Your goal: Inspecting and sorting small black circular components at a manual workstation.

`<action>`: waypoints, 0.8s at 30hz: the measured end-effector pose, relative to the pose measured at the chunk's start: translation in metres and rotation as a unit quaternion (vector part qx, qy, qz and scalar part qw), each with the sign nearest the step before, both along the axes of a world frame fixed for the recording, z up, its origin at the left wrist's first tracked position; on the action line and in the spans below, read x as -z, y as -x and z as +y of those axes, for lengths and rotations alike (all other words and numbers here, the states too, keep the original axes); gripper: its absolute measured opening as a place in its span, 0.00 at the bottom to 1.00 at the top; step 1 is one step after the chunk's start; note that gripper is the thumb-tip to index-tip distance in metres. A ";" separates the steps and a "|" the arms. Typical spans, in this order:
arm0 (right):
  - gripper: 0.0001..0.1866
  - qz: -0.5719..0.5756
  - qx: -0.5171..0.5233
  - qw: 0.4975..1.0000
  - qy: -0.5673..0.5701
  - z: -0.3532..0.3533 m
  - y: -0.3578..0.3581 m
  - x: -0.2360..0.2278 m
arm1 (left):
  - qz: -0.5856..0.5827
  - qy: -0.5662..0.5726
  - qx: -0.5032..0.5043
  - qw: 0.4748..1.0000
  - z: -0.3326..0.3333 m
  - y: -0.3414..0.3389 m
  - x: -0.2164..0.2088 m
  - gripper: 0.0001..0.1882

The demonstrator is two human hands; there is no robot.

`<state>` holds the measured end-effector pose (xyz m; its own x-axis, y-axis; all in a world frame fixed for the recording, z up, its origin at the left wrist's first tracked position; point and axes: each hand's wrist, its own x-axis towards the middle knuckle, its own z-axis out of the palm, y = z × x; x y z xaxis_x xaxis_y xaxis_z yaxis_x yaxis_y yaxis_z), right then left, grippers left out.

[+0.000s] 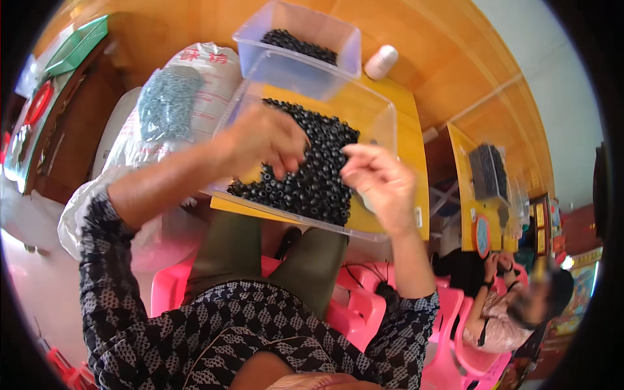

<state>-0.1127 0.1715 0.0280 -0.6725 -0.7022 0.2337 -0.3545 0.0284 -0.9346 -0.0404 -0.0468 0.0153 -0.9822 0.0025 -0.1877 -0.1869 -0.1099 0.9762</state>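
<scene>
In front of me a shallow clear plastic bin (388,123) holds many small, round black pieces (318,172) with holes, like beads or caps. My left hand (266,140) hovers over the left part of the heap, its fingers curled in and slightly smeared by motion. Over the right side of the bin is my right hand (383,179), thumb and fingertips drawn together. Whatever either hand pinches is too small or too hidden to name. A pale object (368,203) shows partly beneath my right hand.
Behind the bin stands a deeper translucent tub (296,73) with more black pieces. A whitish bottle (381,62) lies on the yellow table (411,130). White sacks (208,84) and a bag of grey-green pieces (170,104) are at left. Another person (500,312) sits at right among pink chairs (448,318).
</scene>
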 end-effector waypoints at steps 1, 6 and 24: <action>0.10 -0.003 0.051 0.998 0.024 0.011 0.007 -0.007 | 0.022 0.032 -0.012 0.999 -0.013 0.013 -0.003 0.07; 0.07 -0.043 0.230 0.967 0.098 0.076 0.066 0.009 | 0.071 0.168 -0.093 0.979 -0.093 0.104 -0.014 0.12; 0.07 0.316 0.232 0.882 -0.262 0.115 0.118 0.135 | 0.166 0.488 -0.035 0.856 -0.041 0.110 -0.002 0.15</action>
<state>-0.2311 0.2860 -0.1066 -0.7679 -0.5081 0.3901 -0.6360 0.6772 -0.3699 -0.1508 -0.0877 0.0169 -0.9733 -0.0573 0.2224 0.0922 0.7894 0.6070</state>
